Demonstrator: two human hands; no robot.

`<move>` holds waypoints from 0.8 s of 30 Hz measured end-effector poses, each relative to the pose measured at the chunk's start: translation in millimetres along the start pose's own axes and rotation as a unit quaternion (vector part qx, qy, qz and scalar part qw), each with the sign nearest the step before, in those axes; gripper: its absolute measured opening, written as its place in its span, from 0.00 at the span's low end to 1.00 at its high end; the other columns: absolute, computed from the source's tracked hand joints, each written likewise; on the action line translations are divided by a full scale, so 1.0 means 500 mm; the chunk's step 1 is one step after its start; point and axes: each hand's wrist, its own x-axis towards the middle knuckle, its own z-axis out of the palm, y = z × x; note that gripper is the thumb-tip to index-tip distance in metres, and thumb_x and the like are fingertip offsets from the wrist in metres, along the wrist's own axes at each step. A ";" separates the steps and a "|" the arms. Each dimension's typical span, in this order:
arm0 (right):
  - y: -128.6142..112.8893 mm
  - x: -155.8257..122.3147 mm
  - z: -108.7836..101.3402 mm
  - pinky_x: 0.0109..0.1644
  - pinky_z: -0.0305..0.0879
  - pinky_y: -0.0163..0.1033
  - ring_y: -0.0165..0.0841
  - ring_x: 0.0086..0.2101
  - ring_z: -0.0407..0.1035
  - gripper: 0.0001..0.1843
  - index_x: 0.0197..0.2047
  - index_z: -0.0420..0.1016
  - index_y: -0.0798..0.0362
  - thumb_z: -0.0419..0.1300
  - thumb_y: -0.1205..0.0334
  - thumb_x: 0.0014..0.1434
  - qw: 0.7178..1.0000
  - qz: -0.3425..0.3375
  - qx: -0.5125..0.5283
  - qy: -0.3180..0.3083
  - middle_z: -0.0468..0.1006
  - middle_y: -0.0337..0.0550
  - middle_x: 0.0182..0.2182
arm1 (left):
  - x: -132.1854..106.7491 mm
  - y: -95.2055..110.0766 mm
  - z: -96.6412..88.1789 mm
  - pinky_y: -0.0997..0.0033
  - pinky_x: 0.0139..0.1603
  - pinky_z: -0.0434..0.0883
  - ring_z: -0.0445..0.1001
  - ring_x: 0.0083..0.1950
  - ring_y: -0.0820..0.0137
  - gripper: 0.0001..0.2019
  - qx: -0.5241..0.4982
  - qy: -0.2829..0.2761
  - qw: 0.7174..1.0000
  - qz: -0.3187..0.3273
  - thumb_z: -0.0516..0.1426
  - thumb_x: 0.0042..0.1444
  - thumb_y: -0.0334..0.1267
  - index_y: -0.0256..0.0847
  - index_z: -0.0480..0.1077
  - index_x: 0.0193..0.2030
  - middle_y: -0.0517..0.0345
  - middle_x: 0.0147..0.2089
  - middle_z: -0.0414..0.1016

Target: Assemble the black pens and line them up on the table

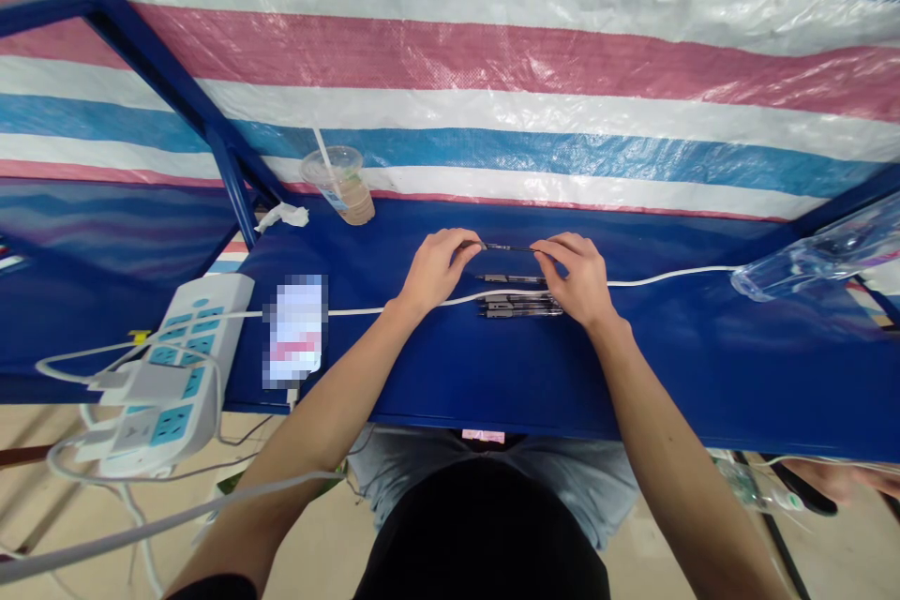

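A slim dark pen (507, 247) is stretched level between my two hands, just above the blue table. My left hand (444, 264) pinches its left end between thumb and fingers. At the other end, my right hand (573, 270) grips it the same way. Below the held pen, another pen (513, 279) lies on the table, its right end partly hidden by my right hand. Nearer to me, several black and clear pens (517, 305) lie side by side in a bundle. A white cable (464, 300) runs across the table under my hands, between the single pen and the bundle.
A plastic cup (341, 187) with a straw and crumpled tissue (283, 216) stand at the back left. A phone (295, 328) lies beside a white power strip (183, 366) with plugged-in cables. At right, a clear bottle (808, 253) lies tilted. Striped sheeting (492, 47) hangs behind.
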 end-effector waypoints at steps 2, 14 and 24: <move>-0.002 0.000 0.002 0.46 0.67 0.48 0.41 0.42 0.77 0.12 0.49 0.84 0.48 0.57 0.61 0.74 1.000 -0.005 -0.002 -0.005 0.84 0.47 0.42 | 0.000 -0.001 0.001 0.59 0.58 0.71 0.80 0.52 0.62 0.10 0.001 -0.003 1.000 0.006 0.54 0.76 0.44 0.45 0.76 0.50 0.56 0.50 0.84; -0.038 -0.001 0.035 0.49 0.75 0.49 0.42 0.42 0.78 0.08 0.49 0.81 0.50 0.60 0.62 0.74 0.998 -0.046 0.043 -0.011 0.85 0.48 0.42 | -0.004 0.018 0.008 0.59 0.57 0.69 0.80 0.49 0.62 0.13 0.001 -0.062 0.997 0.039 0.55 0.76 0.47 0.44 0.78 0.49 0.57 0.48 0.86; -0.061 0.000 0.038 0.45 0.73 0.48 0.41 0.39 0.76 0.09 0.46 0.80 0.51 0.58 0.64 0.75 0.996 -0.072 0.027 -0.044 0.85 0.47 0.40 | -0.012 0.032 0.022 0.63 0.58 0.70 0.83 0.48 0.65 0.05 -0.034 -0.073 0.995 0.062 0.61 0.72 0.40 0.44 0.77 0.47 0.59 0.47 0.85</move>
